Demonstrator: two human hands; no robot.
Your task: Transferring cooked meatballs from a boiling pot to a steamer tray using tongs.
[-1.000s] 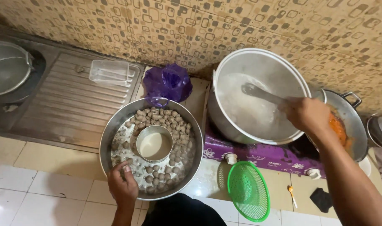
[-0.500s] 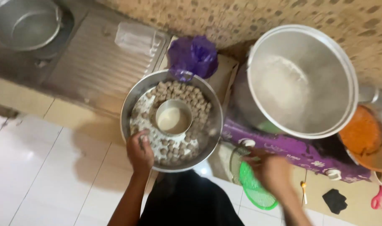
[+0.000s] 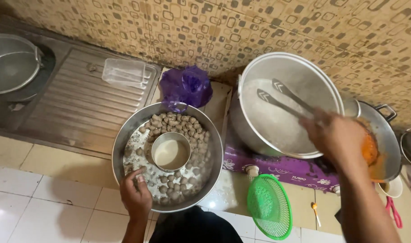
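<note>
My left hand (image 3: 135,195) grips the near rim of a round metal basin (image 3: 214,148) that holds several brown meatballs (image 3: 183,126) around a small metal bowl (image 3: 170,151) of pale liquid. My right hand (image 3: 336,135) holds metal tongs (image 3: 282,100) over a large metal pot (image 3: 268,67) with whitish foamy liquid inside. The tongs' two tips point up and left above the liquid.
A purple plastic bag (image 3: 185,86) lies behind the basin. A clear plastic box (image 3: 124,72) sits on the ribbed steel drainboard (image 3: 79,103). A green plastic strainer (image 3: 270,206) lies in front of the purple stove (image 3: 282,167). A wok with orange sauce (image 3: 385,144) stands at right, a sink bowl (image 3: 11,63) at left.
My right hand came back up from the counter's front and now holds tongs over the pot. My left hand stayed on the basin's rim. The view shifted.
</note>
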